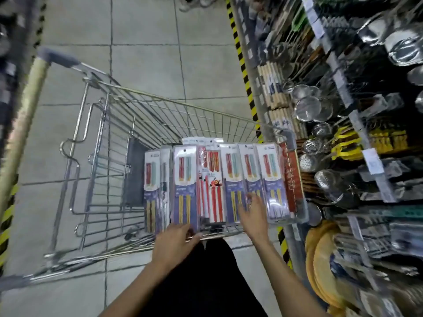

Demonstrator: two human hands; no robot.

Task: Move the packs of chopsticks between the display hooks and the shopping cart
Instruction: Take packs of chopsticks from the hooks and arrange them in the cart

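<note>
Head view: shopping cart (174, 101) holds chopstick packs (185, 179) (in a row).

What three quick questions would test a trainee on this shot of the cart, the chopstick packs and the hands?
1. True or false: the silver wire shopping cart holds no clear plastic packs of red, teal and yellow chopsticks.
2. The right hand is: A, spread open over the packs; B, clenched round the cart's handle; C, up on a shelf hook.
3. Fill in: the round steel mesh strainers are on the person's ____ side.

Key: 1 false; 2 A; 3 right.
</note>
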